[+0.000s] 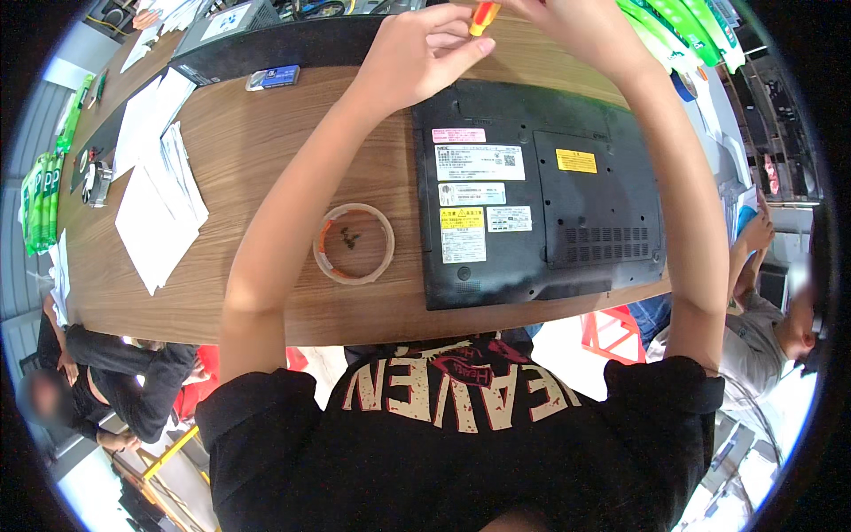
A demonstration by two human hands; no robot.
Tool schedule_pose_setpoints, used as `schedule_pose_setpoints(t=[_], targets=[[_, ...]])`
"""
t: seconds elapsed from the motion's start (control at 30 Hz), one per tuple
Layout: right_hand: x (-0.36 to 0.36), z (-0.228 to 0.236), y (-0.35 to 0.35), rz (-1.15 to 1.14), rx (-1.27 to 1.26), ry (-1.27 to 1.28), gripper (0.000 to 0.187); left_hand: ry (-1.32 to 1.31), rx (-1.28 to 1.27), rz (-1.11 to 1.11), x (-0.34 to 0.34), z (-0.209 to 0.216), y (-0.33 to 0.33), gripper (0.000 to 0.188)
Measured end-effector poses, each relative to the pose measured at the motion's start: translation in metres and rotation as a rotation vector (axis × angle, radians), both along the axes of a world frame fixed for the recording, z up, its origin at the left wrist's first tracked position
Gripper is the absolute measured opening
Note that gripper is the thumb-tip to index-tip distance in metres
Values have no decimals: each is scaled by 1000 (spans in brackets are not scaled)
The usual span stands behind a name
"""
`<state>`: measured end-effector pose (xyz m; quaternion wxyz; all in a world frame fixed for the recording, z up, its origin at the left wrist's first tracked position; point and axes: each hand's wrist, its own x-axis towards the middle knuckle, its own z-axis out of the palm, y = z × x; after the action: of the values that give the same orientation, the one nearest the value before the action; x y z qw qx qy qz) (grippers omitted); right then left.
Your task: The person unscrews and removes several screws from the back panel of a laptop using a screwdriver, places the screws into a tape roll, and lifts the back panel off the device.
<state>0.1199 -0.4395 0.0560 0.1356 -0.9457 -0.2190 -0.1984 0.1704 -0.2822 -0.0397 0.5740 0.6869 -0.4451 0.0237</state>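
Note:
Both my arms reach to the far side of the table. My left hand [425, 55] is closed, its thumb and fingers around a small red and yellow handle-like piece [481, 19]; the rest of that piece is out of view. Beside it, my right hand [581, 27] is cut off by the upper edge, so its fingers do not show. Below the hands a black laptop [523, 266] lies underside up, with several labels and a vent grille. Left of the laptop, a tape ring [388, 253] lies flat around several tiny dark screw-like pieces [349, 238].
A dark metal case [275, 49] stands at the back, with a small blue and white packet [273, 78] before it. Loose white papers [155, 217] lie at left. Green packages [687, 31] sit at far right, others [42, 199] at far left. People sit on both sides.

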Motion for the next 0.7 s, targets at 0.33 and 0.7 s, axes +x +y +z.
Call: schedule_pose_setpoints(t=[0.33, 0.7], targets=[[-3, -2, 3, 122, -28, -127, 12, 100, -21, -104, 16, -1, -2, 11], [14, 3, 7, 195, -204, -27, 13, 217, -64, -168, 17, -5, 0, 15]])
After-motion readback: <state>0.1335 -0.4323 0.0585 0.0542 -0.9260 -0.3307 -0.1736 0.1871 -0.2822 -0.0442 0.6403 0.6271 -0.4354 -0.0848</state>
